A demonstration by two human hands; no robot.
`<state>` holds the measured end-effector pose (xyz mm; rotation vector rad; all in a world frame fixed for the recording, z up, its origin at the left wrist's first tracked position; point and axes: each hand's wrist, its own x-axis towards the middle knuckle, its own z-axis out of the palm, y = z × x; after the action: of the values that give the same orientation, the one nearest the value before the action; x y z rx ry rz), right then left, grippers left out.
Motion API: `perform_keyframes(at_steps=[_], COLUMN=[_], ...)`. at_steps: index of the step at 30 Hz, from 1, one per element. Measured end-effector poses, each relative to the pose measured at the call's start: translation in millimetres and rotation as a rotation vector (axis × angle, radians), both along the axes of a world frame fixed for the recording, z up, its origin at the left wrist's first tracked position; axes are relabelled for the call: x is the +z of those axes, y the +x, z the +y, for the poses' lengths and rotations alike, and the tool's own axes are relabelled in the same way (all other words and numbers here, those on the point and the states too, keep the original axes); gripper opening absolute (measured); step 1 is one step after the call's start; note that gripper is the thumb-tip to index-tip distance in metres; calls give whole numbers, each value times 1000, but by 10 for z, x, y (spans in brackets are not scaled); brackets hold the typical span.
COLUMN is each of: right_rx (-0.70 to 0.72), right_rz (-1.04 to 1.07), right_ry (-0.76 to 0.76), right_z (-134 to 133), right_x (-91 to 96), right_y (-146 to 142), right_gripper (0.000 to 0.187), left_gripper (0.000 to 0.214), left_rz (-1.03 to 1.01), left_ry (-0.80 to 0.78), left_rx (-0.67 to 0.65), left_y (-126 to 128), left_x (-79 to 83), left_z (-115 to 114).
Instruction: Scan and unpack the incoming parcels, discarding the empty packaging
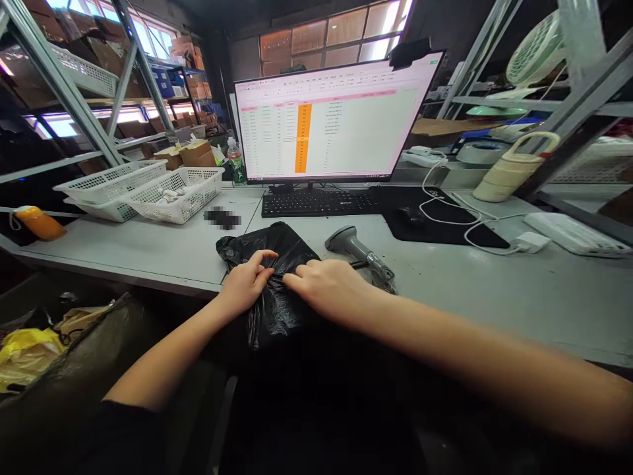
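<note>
A crumpled black plastic bag [279, 316] lies over the front edge of the desk, its near end hanging down. My left hand [247, 280] pinches the plastic between thumb and fingers. Close beside it, my right hand [329, 284] is closed on the same bag, knuckles up, and the plastic is creased between the two. What the bag contains is hidden. Just beyond my right hand rests a grey handheld barcode scanner [353, 247], its handle end wrapped in clear plastic.
Behind the bag are a black keyboard [316, 203] and a monitor [356, 132] showing a spreadsheet. White baskets [182, 194] stand left. A mouse [410, 216], cables, a power bank [576, 234] and a cream tumbler [509, 171] are right. A large sack [93, 356] sits below, left.
</note>
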<state>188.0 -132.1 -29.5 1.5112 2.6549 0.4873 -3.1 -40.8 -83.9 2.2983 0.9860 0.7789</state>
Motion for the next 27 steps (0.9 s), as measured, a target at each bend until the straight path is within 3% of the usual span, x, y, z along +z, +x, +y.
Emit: perform_keyframes(at_steps=[3,6,10,12,16,20,22,24,25,27], right_rx=[37,-77,-199,-331,-721,-834,-841,-753,-643,-241], right_rz=[-124,-192,-219,-230,-55,174,184,232,290,435], right_ry=[83,93,178,189,103,8,-3,103,175,221], right_z=[-1,53,104,98,-7,-99,-77,-39,-27,-24], right_x=[6,79,223,241,16,-407,-521,-519,-482,-372], right_y=[-32,134,610,964,1821,2360,2320,2023,1789,1219], right_gripper=[21,21,24,25,29,38,35,35,36,35], left_gripper=[33,32,31,30,35,55,49,43,41,40], left_rz=[-84,-119,-132,-140,-30,209,299,332,325,257], left_ry=[-41,-32,18,27,-9,7,48,75,77,67], left_rx=[-47,-92,-91,-42,45,21,-22,-77,-98,-111], left_y=[-7,-59,-127,-158,-210,-158,-100,-47,-26,5], left_x=[24,33,23,8,-6,59,101,128,135,143], left_z=[-67,-137,-166,-151,-130,-136,-130,-118,-111,-102])
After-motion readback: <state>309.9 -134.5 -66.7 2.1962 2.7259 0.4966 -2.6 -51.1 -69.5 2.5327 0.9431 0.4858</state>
